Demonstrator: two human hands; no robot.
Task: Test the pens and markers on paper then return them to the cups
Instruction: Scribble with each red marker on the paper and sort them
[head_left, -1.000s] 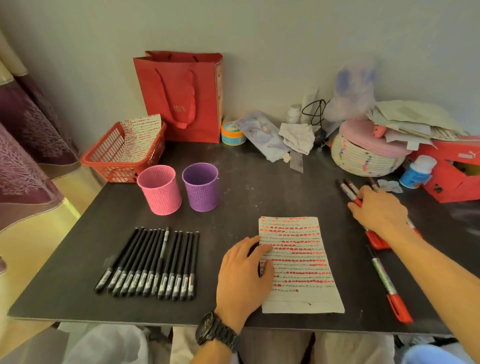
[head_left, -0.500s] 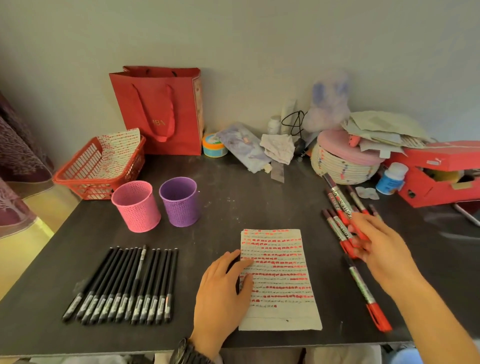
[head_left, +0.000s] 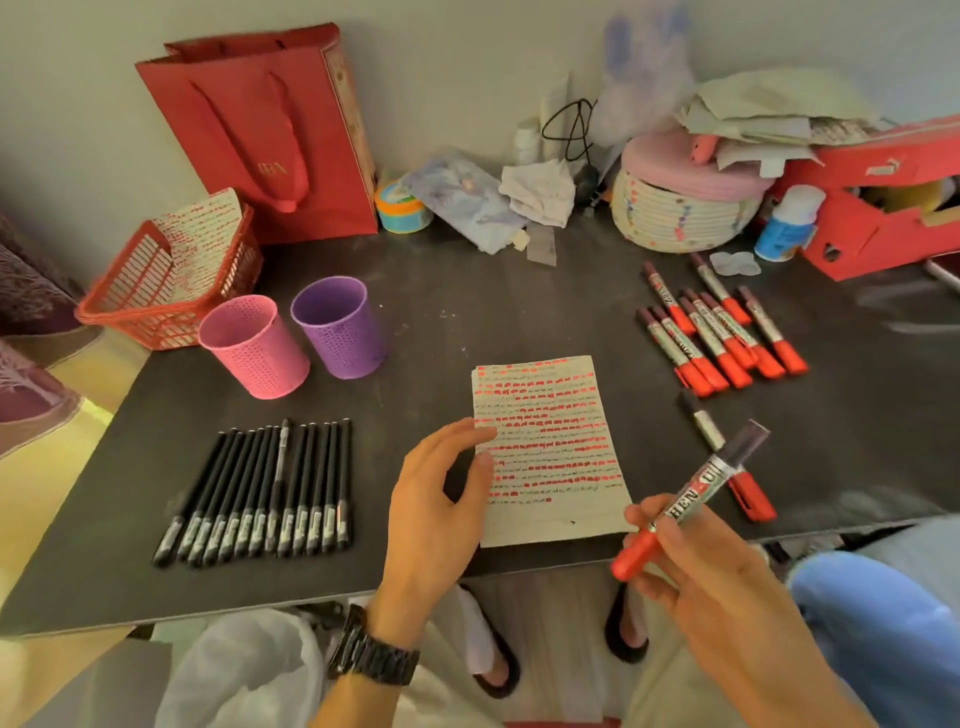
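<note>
The red-capped marker (head_left: 712, 477) is in the air over the near right part of the table (head_left: 519, 301), just right of the paper's near corner. It is tilted, with its red cap down and toward the person and its dark end up and away. The right hand (head_left: 711, 564) pinches it close to the cap, fingers curled round the barrel. Just behind it a lone marker (head_left: 700, 422) lies flat on the table, red cap toward the near edge, and the held one partly crosses in front of it.

The paper (head_left: 550, 447) lies in the middle of the table, covered in rows of short red strokes. The left hand (head_left: 434, 501) rests with relaxed, loosely spread fingers, its fingertips touching the paper's left edge; it grips nothing. A dark watch (head_left: 371, 657) sits on that wrist.

Farther right, a marker group (head_left: 719, 332) lies side by side, red caps pointing near and right. On the left, a row of black pens (head_left: 260, 488) lies closely packed and roughly parallel. Beyond the pens stand the pink cup (head_left: 254, 348) and the purple cup (head_left: 340, 325), upright and just beside each other, with no pens showing above their rims.

Along the far edge are a red basket (head_left: 156, 291) holding marked sheets, a red paper bag (head_left: 270, 130) against the wall, a woven basket (head_left: 680, 213) with a pink lid, and a red box (head_left: 878, 218).
</note>
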